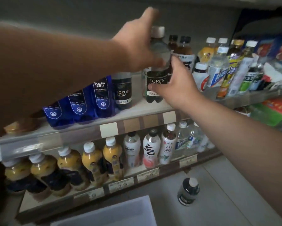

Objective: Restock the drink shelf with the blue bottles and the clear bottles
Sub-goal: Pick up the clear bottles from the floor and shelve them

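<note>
White bin (104, 214) cropped below; both hands' fingers hide clear bottle (158, 51).

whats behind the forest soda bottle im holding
Behind the Forest Soda bottle stand two dark-capped brown bottles, one behind the other. The held bottle and your right hand cover their lower parts. Your left hand hides whatever is behind its left side.

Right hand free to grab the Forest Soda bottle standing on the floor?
Probably not yet: the right hand is up at the shelf, on a Forest Soda bottle with the left hand. The floor bottle itself stands unobstructed.
</note>
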A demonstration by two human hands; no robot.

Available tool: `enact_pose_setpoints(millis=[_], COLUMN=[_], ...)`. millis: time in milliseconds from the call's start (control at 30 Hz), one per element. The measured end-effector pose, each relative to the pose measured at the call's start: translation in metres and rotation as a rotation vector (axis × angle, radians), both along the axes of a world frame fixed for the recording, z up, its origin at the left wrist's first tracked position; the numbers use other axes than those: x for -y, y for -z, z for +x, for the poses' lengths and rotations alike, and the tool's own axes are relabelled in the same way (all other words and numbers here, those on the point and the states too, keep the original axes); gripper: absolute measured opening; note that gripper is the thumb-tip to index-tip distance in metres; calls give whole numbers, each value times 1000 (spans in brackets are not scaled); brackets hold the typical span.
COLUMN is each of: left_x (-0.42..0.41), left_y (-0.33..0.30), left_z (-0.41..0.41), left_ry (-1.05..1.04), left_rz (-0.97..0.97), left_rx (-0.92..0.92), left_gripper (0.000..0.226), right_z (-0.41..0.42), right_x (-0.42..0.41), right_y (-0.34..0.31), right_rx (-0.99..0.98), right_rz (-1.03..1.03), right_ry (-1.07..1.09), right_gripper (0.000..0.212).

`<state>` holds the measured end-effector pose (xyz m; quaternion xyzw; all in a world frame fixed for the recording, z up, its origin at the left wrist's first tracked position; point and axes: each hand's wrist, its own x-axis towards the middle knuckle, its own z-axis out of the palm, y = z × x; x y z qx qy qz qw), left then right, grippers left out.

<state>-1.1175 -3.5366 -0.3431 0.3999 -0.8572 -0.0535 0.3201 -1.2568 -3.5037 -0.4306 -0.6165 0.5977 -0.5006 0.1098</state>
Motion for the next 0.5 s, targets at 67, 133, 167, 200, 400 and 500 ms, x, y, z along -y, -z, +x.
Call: enact_pose_setpoints(millis=[67,133,167,200,400,500], left_x=[13,26,33,41,75,88], left_y=[-8,-11,-11,-11,-11,-12], left_z=[-3,-7,-10,-13,-28,-35], left_ry=[-38,-83,-105,-120,-241,-250], left_rz=[-12,-3,0,-5,-91,-101], left_rx=[101,241,306,367,634,680], left_gripper=[97,93,89,83,63,60], right_z=[1,4,3,3,4,7], right_x=[17,30,35,43,82,97], right_y=[4,11,16,21,36,34], right_rx=[5,5,-4,-15,-125,-176], right_rz=[5,24,38,52,94,141], right_ry=[7,15,14,12,64,55], right_gripper=[55,54,54,55,59,65])
